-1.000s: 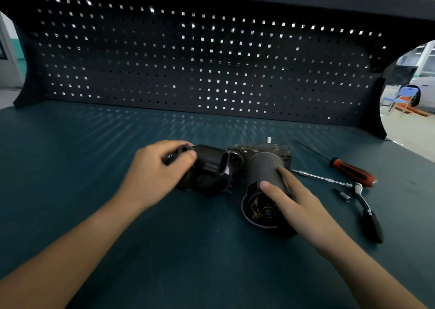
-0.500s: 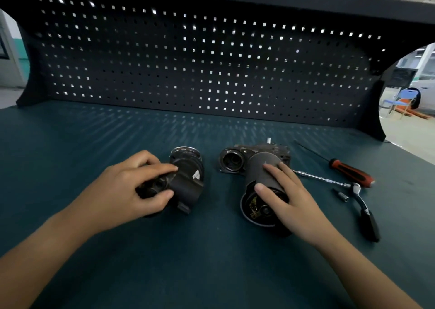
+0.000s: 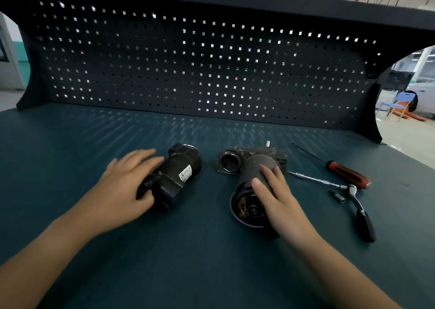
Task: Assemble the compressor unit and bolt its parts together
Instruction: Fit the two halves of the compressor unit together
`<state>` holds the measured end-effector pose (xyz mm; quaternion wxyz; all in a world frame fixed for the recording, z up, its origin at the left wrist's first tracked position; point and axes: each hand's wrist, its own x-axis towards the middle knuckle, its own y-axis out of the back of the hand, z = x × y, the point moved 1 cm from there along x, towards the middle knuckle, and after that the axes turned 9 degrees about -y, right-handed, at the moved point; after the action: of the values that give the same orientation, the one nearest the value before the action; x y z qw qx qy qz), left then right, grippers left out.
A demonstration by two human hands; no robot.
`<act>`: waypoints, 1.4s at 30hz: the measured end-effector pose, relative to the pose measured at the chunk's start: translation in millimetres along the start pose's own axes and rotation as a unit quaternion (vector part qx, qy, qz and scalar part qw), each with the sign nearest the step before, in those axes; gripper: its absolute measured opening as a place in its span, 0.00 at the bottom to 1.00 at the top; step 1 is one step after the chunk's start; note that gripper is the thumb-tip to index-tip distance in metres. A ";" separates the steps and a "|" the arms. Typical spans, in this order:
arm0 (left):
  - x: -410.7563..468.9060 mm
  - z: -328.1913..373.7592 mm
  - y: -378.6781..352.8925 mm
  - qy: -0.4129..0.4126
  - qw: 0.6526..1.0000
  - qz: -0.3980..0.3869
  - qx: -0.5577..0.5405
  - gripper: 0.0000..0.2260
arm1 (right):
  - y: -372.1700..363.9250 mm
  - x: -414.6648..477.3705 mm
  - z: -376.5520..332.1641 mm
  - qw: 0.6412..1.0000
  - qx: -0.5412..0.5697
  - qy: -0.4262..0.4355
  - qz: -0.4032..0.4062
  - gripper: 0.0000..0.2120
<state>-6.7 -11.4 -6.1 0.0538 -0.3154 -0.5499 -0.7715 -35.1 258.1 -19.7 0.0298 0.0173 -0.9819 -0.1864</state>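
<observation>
1. head view: left hand (image 3: 122, 186) is lying over the black housing (image 3: 174, 177), fingers mostly straight, thumb at its near end. it is blurred, so i cannot tell whether it is gripping.
2. black housing is now lying on its side, apart from the compressor body (image 3: 254, 165). a second ago they were touching, so mating is probably being retried.
3. right hand (image 3: 275, 198) is still pressing flat on the body, fingers straight.
4. ratchet (image 3: 353, 198) and screwdriver (image 3: 346, 174) are lying untouched, so bolting is likely waiting.
</observation>
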 end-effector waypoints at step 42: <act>14.7 103.0 -61.6 0.249 0.889 0.103 -0.369 0.32 | 40.3 51.7 15.8 0.954 -0.215 -0.018 0.210 0.24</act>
<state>-0.8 107.4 -28.0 0.1481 -0.1649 -0.1579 -0.9623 -88.6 299.0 -16.9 0.0537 -0.1991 -0.9004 -0.3831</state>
